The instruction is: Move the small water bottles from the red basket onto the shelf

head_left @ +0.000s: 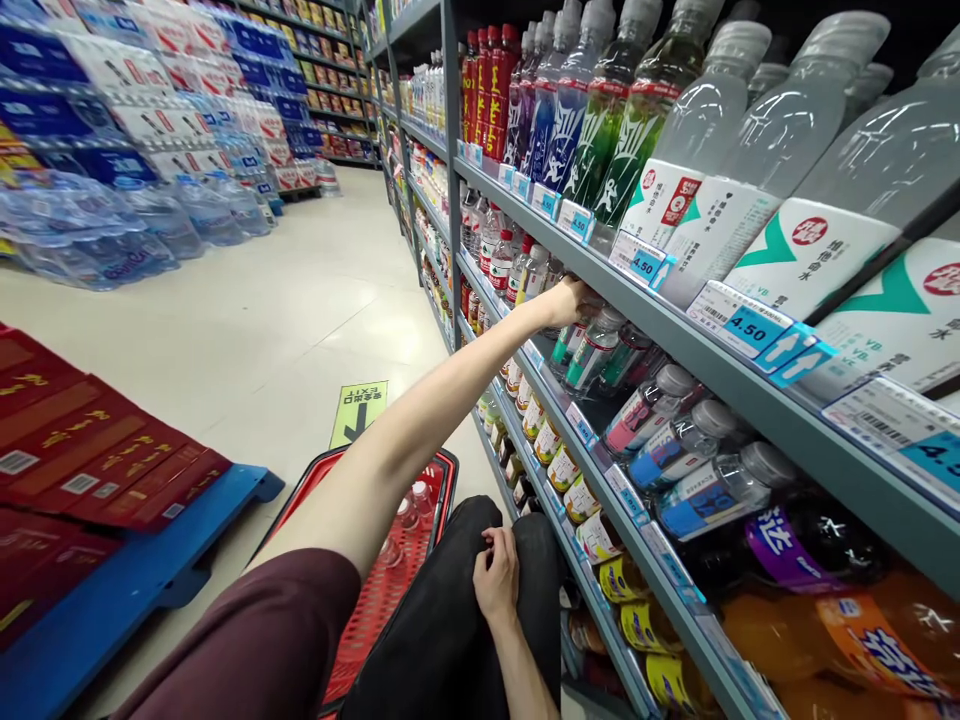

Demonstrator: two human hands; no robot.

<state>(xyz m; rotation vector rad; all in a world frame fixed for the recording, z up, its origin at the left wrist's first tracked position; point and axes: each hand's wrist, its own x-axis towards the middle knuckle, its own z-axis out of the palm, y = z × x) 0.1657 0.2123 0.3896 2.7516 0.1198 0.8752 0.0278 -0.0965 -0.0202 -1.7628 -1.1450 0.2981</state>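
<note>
My left hand (568,303) reaches under a shelf board, into the row of drinks below it. Its fingers are mostly hidden by the board's edge and the bottles, so I cannot tell if they grip one. Right by it stand clear bottles with green-and-white labels (590,358). My right hand (496,575) rests on my knee with nothing in it, the fingers loosely bent and a little apart. A red shopping basket (361,625) stands on the floor to the left of my legs. Several clear bottles (409,512) with pale caps lie in it.
Large white-labelled bottles (810,240) line the upper shelf (675,290) close on the right. Lower down lie big soda bottles (817,550). Red cartons (97,440) sit on a blue pallet (150,610) at left. Stacked water packs (112,220) stand across the aisle.
</note>
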